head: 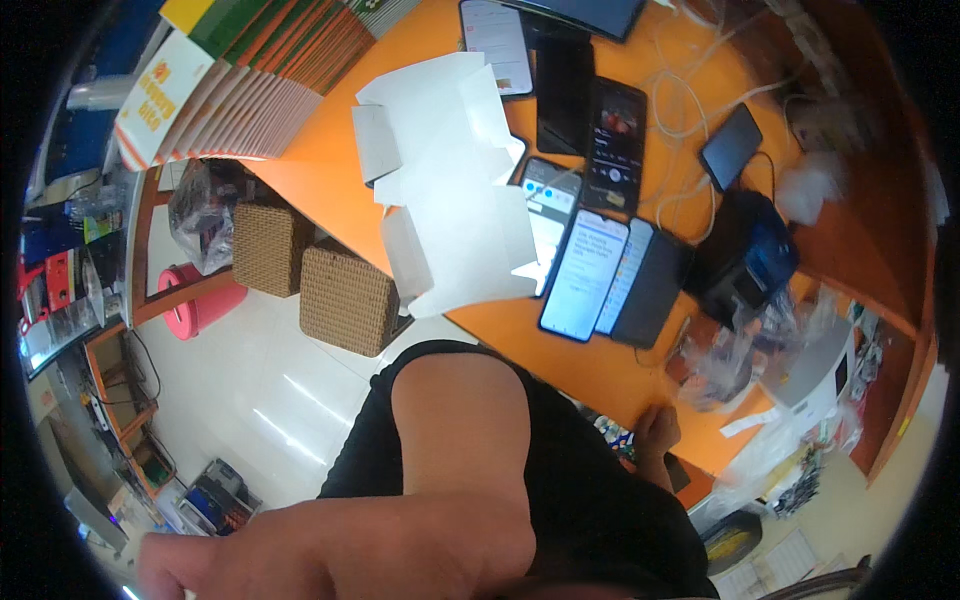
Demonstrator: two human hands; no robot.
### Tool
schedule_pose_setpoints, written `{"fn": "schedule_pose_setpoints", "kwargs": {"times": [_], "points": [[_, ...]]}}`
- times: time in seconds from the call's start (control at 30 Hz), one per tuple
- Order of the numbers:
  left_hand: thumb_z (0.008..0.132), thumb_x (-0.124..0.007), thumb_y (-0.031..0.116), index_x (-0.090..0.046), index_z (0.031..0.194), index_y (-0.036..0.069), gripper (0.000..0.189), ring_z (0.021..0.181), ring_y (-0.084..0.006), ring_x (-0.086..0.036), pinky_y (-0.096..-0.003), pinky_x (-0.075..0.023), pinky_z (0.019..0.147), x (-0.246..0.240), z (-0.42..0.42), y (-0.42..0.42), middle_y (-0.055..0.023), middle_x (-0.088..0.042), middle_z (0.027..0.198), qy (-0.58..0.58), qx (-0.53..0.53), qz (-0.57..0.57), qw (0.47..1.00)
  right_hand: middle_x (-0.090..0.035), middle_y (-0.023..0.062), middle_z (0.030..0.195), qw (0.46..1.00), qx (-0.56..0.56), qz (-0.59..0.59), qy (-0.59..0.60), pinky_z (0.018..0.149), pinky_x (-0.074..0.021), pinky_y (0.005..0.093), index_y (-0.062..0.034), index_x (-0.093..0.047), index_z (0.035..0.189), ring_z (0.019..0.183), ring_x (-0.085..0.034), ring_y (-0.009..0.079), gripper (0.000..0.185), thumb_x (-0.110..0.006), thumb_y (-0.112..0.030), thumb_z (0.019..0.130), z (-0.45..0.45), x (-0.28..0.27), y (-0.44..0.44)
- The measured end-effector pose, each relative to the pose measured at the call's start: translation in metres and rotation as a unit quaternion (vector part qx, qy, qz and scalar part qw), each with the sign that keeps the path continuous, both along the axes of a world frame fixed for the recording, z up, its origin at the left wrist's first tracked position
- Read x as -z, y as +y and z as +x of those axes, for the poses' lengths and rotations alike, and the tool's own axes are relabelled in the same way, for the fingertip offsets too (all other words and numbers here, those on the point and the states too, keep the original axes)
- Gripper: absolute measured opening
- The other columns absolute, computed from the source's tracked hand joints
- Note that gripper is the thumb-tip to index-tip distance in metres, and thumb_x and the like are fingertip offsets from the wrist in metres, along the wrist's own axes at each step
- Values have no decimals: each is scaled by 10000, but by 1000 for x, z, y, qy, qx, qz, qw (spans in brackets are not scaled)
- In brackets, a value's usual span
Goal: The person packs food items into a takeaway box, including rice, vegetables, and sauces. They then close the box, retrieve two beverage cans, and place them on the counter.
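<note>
Close to the camera, a large raised hand, seemingly my left hand (360,544), fills the bottom left, its fingers partly cut off and blurred. Its bare arm rises from a black sleeve. What looks like my right hand (657,430) rests small at the orange table's (517,330) near edge, fingers curled; whether it holds anything is unclear. Beyond the hands, an unfolded white cardboard box (450,180) lies partly over several phones. A lit smartphone (584,275) lies beside a dark phone or cover (649,289); another smartphone (616,142) shows a dark screen.
Stacked boxes (247,97) stand at the upper left. White cables (679,97), a dark blue pouch (750,247), plastic bags (720,367) and a white device (814,375) occupy the right side. Woven stools (349,300) and a pink bin (184,304) stand left of the table.
</note>
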State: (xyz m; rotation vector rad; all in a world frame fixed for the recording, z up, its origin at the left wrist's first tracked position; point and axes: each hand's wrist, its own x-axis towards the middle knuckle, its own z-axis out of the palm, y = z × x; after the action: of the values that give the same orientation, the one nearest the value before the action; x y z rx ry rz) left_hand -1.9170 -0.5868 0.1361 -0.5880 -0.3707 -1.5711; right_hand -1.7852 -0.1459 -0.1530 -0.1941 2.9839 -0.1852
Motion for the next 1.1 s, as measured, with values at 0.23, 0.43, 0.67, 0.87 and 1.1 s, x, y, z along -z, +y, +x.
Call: {"fn": "schedule_pose_setpoints", "kwargs": {"times": [0.23, 0.43, 0.67, 0.87, 1.1], "points": [[952, -580, 123, -615, 1082, 31, 164, 782, -146, -567, -270, -474, 686, 60, -4, -37, -37, -603, 888, -90, 117, 17, 989, -576, 209, 769, 990, 31, 101, -89, 574, -432, 533, -39, -572, 856, 679, -574, 447, 249, -526, -268, 945, -4, -16, -14], [979, -563, 148, -591, 1149, 65, 191, 827, -143, -539, -266, -455, 703, 88, -1, -40, -11, -583, 898, -266, 90, -22, 959, -559, 234, 755, 995, -12, -86, 58, 565, -437, 512, 3, -575, 873, 672, -569, 452, 338, -496, -310, 972, -15, -18, -30], [981, -572, 160, -572, 1226, 80, 258, 810, -137, -527, -257, -439, 688, 103, -42, -17, -2, -561, 869, -74, -122, 68, 987, -555, 228, 730, 994, -29, -92, 41, 552, -443, 493, -6, -579, 870, 648, -569, 441, 303, -491, -280, 963, -22, -25, -36], [967, -597, 141, -583, 1226, 108, 261, 806, -130, -533, -254, -440, 688, 99, -42, -16, -2, -581, 881, -164, 100, 57, 980, -560, 213, 732, 993, -48, -91, 57, 533, -447, 475, -13, -582, 873, 640, -580, 419, 273, -496, -259, 955, -20, -20, -27], [962, -597, 123, -644, 1067, 151, 118, 701, -124, -523, -258, -415, 573, 74, -50, 5, 29, -568, 807, -121, -5, 219, 968, -548, 214, 734, 991, -114, -58, 29, 516, -446, 460, -1, -571, 881, 617, -572, 411, 222, -521, -206, 949, -19, -23, -16]]}}
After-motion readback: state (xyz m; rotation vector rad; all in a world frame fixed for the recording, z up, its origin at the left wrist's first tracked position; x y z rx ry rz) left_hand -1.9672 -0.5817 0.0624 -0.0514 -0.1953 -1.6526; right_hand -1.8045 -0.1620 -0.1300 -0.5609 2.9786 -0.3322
